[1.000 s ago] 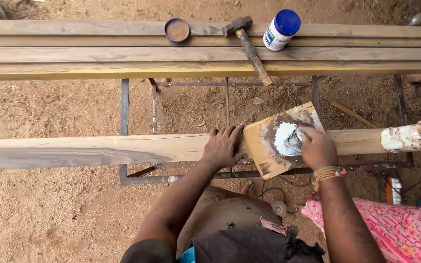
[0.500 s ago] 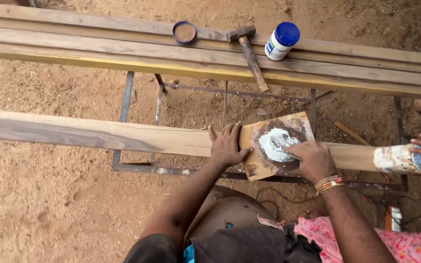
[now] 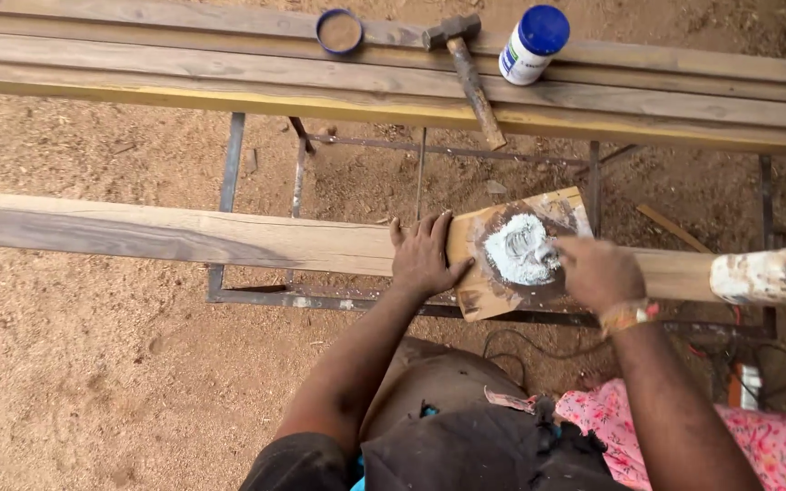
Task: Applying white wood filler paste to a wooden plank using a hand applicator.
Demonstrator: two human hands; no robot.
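One plank (image 3: 184,238), long axis left–right; left hand (image 3: 422,257) flat, fingers spread, on it; right hand (image 3: 596,270) curled over one putty board (image 3: 511,264), grip indiscernible.

The left hand (image 3: 425,259) lies flat on a long wooden plank (image 3: 184,238), its thumb touching a small board (image 3: 488,291) bearing white paste (image 3: 520,250). The right hand (image 3: 598,271) touches the paste's edge. Beyond, a hammer (image 3: 466,68) and a blue-capped white bottle (image 3: 532,44) rest on stacked planks (image 3: 184,68).
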